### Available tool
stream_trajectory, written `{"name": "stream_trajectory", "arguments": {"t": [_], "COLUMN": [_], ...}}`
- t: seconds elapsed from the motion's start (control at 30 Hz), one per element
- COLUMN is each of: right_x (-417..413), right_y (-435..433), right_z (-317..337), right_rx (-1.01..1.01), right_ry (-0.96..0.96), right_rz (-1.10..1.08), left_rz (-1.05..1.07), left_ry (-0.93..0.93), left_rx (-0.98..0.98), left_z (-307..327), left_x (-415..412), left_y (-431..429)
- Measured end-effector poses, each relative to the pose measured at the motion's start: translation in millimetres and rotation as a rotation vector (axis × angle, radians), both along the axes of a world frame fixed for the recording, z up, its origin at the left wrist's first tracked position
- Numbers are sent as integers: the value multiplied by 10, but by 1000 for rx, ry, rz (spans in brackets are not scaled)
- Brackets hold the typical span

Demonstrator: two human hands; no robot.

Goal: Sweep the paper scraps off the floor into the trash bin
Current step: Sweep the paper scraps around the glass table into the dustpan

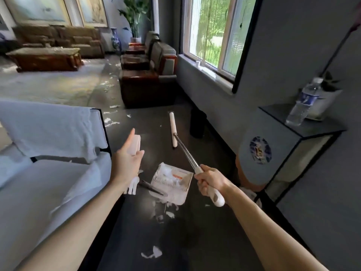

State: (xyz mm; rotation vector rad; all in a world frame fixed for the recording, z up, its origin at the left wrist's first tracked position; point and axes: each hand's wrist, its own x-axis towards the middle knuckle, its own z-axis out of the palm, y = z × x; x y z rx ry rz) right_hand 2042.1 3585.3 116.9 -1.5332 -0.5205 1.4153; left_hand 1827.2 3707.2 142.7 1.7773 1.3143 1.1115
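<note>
My right hand (pixel 210 181) grips the white grip of a broom whose metal pole (pixel 185 153) runs forward to a white head (pixel 173 130) on the dark floor. A white dustpan (pixel 172 182) sits on the floor between my hands with paper scraps inside it. My left hand (pixel 127 163) holds the dustpan's white handle (pixel 135 144), index finger stretched out. Loose paper scraps (pixel 152 253) lie near me, just behind the pan (pixel 170 214) and farther off (pixel 111 122). A dark cylindrical bin (pixel 197 124) stands by the wall under the window.
White-covered furniture (pixel 48 153) fills the left side. A black stand (pixel 300 133) with a water bottle (pixel 302 102) is on the right, a rounded brown object (pixel 244 173) beside it. A dark armchair (pixel 146 89) stands ahead.
</note>
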Motion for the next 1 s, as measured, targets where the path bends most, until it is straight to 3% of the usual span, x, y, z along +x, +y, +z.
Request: {"name": "stream_trajectory", "arguments": {"t": [0.2, 0.7, 1.0], "right_x": [627, 2080, 2900], "right_y": [1933, 6552, 9129], "right_z": [-43, 30, -53], "right_rx": [41, 44, 39], "right_ry": [-96, -26, 39], "right_rz": [12, -80, -198], "left_rz": [-16, -55, -231], "left_ry": [2, -2, 25], "left_rx": [83, 125, 133], "left_z": [-7, 57, 37], "left_x": [751, 2241, 3323], "left_y": [1902, 6561, 9398]}}
